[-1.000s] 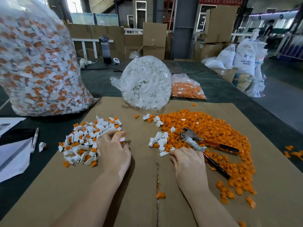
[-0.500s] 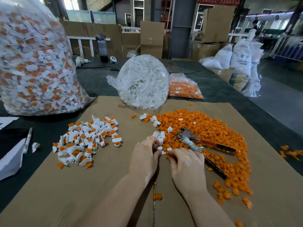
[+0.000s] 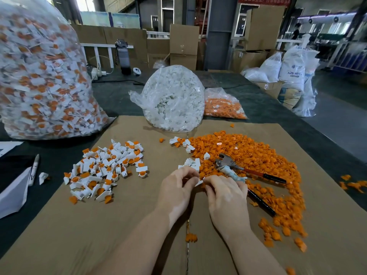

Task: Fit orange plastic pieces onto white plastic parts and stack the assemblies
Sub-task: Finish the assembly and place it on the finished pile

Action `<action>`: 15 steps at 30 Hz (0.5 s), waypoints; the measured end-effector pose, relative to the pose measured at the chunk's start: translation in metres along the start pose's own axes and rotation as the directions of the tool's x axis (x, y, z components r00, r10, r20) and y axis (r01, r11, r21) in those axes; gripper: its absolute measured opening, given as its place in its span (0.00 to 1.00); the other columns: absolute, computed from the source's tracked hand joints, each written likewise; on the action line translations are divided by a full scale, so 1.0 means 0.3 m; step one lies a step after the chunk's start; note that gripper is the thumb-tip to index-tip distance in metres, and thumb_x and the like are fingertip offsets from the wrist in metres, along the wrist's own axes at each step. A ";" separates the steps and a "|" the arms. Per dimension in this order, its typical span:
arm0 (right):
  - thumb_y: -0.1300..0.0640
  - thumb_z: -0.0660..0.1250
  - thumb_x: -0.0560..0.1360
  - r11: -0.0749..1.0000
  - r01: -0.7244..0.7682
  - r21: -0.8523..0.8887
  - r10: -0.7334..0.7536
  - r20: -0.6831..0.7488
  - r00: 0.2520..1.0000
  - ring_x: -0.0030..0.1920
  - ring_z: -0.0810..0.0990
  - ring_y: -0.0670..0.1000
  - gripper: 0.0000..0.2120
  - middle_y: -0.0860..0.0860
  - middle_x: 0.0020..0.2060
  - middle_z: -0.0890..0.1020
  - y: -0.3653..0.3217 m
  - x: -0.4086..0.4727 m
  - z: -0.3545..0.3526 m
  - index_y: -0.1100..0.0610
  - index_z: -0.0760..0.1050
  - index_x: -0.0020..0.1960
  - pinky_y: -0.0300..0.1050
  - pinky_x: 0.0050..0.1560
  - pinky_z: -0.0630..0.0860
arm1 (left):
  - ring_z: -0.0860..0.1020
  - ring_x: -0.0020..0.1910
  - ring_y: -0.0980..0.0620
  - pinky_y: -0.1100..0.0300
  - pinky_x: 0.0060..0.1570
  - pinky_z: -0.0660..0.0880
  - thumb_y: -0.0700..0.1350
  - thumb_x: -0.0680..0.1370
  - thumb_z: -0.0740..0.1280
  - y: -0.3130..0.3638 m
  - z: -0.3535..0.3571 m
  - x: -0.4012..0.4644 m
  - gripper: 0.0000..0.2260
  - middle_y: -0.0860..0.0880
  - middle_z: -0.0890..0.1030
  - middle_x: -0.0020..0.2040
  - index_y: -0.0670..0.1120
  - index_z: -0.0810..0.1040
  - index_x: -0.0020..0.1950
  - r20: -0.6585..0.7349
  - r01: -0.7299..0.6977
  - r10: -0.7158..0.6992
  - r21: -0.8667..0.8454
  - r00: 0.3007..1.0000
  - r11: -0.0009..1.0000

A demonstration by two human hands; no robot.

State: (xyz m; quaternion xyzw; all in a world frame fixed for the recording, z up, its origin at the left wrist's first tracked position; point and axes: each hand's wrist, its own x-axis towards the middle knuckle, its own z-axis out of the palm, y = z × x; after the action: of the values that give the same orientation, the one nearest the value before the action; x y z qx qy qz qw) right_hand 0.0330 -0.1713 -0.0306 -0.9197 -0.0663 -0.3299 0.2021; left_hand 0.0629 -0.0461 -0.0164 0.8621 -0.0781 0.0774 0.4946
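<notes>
Surface: cardboard sheet on a dark table, warehouse behind.
Left hand: fingers curled, pinching a white part.
Right hand: touching the left, curled on the same part; any orange piece is hidden.
Supplies: orange pile right, pliers on it.
Done: finished heap left.
Risk: a skewed press could pop the piece loose into the pile.

Factory or warehouse assembly floor

An industrial hall is indicated by stacked cardboard boxes, white resin sacks piled on the concrete floor, and large clear bags of plastic parts set on a work table covered with cardboard sheet.
</notes>
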 end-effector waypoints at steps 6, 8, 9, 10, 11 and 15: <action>0.68 0.74 0.67 0.998 -0.006 0.054 0.008 -0.032 0.999 0.38 0.81 0.53 0.09 0.49 0.36 0.82 0.002 0.001 0.001 0.57 0.82 0.43 0.51 0.44 0.71 | 0.76 0.40 0.62 0.77 0.39 0.68 0.44 0.74 0.70 0.006 -0.005 -0.015 0.04 0.51 0.79 0.45 0.47 0.82 0.48 0.053 0.025 -0.020 -0.111 0.998 0.994; 0.67 0.74 0.68 0.995 -0.043 0.088 0.046 -0.030 0.999 0.41 0.82 0.54 0.09 0.50 0.38 0.83 0.000 0.004 -0.002 0.57 0.82 0.46 0.51 0.46 0.71 | 0.77 0.38 0.60 0.75 0.38 0.70 0.42 0.76 0.69 0.009 -0.004 -0.012 0.04 0.47 0.79 0.44 0.44 0.82 0.46 0.015 0.059 -0.057 -0.137 0.998 0.989; 0.67 0.73 0.69 0.990 -0.075 0.120 0.078 -0.024 0.997 0.42 0.82 0.53 0.08 0.50 0.39 0.84 0.000 0.007 -0.005 0.58 0.82 0.47 0.51 0.48 0.70 | 0.79 0.36 0.57 0.72 0.38 0.72 0.41 0.76 0.68 0.011 -0.003 -0.010 0.04 0.45 0.80 0.42 0.43 0.82 0.44 0.011 0.093 -0.092 -0.195 0.996 0.976; 0.65 0.72 0.70 0.981 -0.110 0.159 0.113 -0.007 0.994 0.43 0.82 0.53 0.07 0.50 0.40 0.84 0.000 0.009 -0.009 0.58 0.82 0.47 0.50 0.50 0.69 | 0.79 0.35 0.55 0.68 0.38 0.75 0.39 0.76 0.67 0.014 -0.003 -0.010 0.04 0.43 0.81 0.40 0.43 0.81 0.43 0.025 0.134 -0.132 -0.268 0.991 0.954; 0.64 0.72 0.71 0.969 -0.143 0.200 0.142 0.020 0.990 0.44 0.82 0.52 0.05 0.50 0.40 0.84 0.000 0.011 -0.012 0.58 0.82 0.47 0.49 0.52 0.70 | 0.79 0.33 0.54 0.65 0.37 0.77 0.38 0.76 0.67 0.016 -0.003 -0.010 0.04 0.42 0.81 0.37 0.43 0.81 0.43 0.048 0.173 -0.166 -0.341 0.985 0.924; 0.58 0.72 0.72 0.952 -0.175 0.250 0.159 0.085 0.984 0.37 0.79 0.47 0.03 0.46 0.33 0.82 0.001 0.010 -0.023 0.57 0.81 0.40 0.55 0.50 0.73 | 0.80 0.35 0.50 0.62 0.37 0.78 0.36 0.76 0.67 0.020 -0.008 -0.011 0.03 0.39 0.81 0.37 0.38 0.79 0.48 0.104 0.220 -0.194 -0.462 0.976 0.859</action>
State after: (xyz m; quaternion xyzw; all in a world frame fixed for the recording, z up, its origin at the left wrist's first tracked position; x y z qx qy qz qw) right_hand 0.0314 -0.1744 -0.0239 -0.8982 -0.0369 -0.2706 0.3445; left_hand 0.0584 -0.0468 -0.0108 0.7214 -0.0149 -0.0207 0.6921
